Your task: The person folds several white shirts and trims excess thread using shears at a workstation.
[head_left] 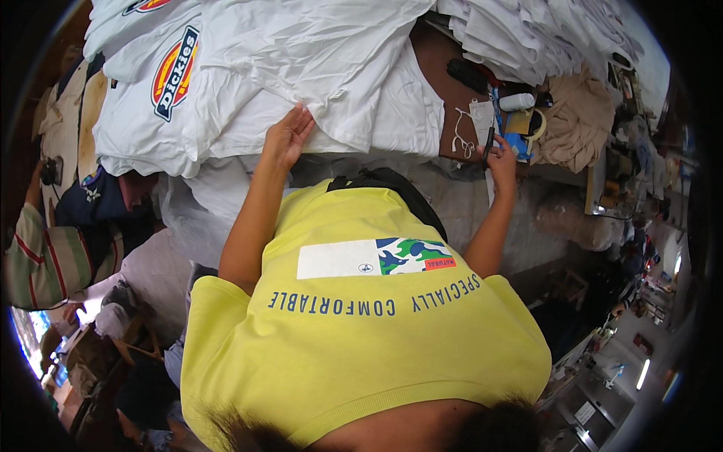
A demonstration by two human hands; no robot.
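Observation:
A white T-shirt with a red, yellow and dark blue chest print lies spread on the table, among other white shirts. My left hand is at its near edge, fingers stretched out and fingertips touching the cloth. At the right, my right hand is closed round a pair of black scissors, blades pointing away from me. It is over the table's near edge, apart from the shirt.
White garments are heaped at the back right. Beside my right hand lie a tape roll, a white spool, a white cord and a black object. Beige cloth is bunched farther right. Another person's striped sleeve shows at left.

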